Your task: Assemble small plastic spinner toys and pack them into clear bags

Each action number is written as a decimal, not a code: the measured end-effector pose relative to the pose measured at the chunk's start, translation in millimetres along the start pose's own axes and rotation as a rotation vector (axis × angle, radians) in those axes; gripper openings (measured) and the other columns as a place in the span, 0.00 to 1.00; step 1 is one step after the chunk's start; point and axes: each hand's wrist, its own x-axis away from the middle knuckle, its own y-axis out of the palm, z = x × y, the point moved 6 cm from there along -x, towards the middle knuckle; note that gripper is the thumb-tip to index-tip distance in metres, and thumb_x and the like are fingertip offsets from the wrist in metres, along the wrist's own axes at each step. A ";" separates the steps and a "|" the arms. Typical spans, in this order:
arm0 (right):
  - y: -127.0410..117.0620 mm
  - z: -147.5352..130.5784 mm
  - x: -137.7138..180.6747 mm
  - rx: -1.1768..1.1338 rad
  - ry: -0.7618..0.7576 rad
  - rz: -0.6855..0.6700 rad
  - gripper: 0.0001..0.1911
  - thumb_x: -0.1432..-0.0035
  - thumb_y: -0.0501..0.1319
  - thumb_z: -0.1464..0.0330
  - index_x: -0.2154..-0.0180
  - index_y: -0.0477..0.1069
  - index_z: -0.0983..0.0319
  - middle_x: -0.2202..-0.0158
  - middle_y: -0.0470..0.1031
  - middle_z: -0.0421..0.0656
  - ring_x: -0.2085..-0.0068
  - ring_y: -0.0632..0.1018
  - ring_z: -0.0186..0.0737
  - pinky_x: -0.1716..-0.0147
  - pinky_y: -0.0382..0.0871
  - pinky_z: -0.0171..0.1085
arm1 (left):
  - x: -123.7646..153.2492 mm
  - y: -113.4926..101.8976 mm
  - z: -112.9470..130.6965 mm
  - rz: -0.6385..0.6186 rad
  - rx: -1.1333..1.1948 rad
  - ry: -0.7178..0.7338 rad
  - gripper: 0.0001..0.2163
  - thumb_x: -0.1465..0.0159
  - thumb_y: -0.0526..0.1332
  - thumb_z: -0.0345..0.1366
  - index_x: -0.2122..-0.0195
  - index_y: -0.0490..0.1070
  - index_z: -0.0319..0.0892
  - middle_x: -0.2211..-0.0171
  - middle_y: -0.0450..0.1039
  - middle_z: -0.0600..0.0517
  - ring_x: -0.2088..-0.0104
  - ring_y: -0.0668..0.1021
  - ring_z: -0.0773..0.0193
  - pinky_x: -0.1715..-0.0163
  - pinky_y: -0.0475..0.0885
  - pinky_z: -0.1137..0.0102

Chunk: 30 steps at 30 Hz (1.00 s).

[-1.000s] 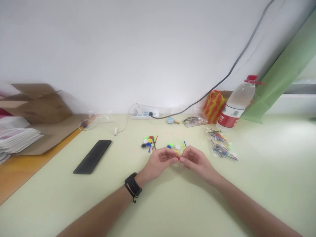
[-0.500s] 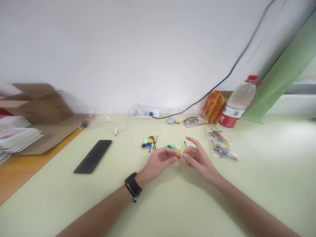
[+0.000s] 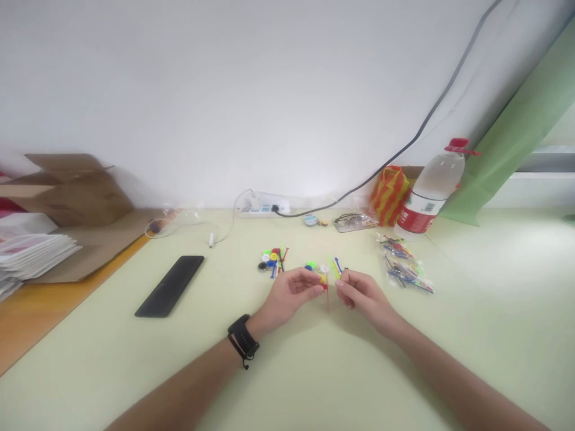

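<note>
My left hand (image 3: 291, 293), with a black watch on its wrist, pinches a small red piece with a thin red stick (image 3: 326, 294) that hangs down from the fingertips. My right hand (image 3: 360, 293) is just to the right of it, apart from the stick, fingers curled with thumb and forefinger together; what they hold, if anything, is too small to see. Just beyond both hands lie loose coloured discs and sticks (image 3: 322, 267). A second small pile of coloured discs and sticks (image 3: 271, 258) lies further left.
Clear bags of coloured pieces (image 3: 405, 267) lie to the right, near a water bottle (image 3: 426, 197) and a striped orange pouch (image 3: 389, 191). Glasses (image 3: 354, 220) and a power strip (image 3: 263, 208) sit by the wall. A black phone (image 3: 169, 285), cardboard (image 3: 72, 191) and stacked papers (image 3: 31, 254) are at left.
My right hand let go of the red piece, opened briefly, then curled its fingers again slightly to the right. The left hand kept the piece, and its stick now hangs free.
</note>
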 end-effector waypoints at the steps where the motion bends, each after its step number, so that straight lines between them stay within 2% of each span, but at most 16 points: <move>1: 1.1 -0.3 0.2 -0.008 -0.001 -0.010 0.23 0.35 0.62 0.50 0.72 0.64 0.59 0.77 0.66 0.36 0.75 0.66 0.34 0.73 0.61 0.36 | 0.1 0.1 0.2 0.000 -0.002 0.000 0.12 0.42 0.75 0.39 0.61 0.79 0.39 0.58 0.82 0.46 0.57 0.83 0.58 0.49 0.77 0.62; 13: -14.7 -2.4 -2.5 0.041 -0.013 0.091 0.24 0.37 0.62 0.47 0.73 0.65 0.59 0.78 0.67 0.38 0.75 0.66 0.35 0.75 0.61 0.36 | -1.8 -4.3 -1.6 0.003 0.048 -0.048 0.15 0.38 0.72 0.42 0.53 0.80 0.39 0.57 0.83 0.43 0.57 0.83 0.57 0.52 0.77 0.63; 30: -26.5 0.8 -5.4 0.073 -0.007 0.168 0.25 0.36 0.62 0.48 0.74 0.65 0.59 0.78 0.66 0.38 0.76 0.65 0.35 0.75 0.60 0.36 | -1.2 -5.1 -0.4 0.009 0.273 -0.176 0.16 0.43 0.76 0.39 0.54 0.81 0.40 0.56 0.82 0.45 0.56 0.83 0.59 0.48 0.76 0.62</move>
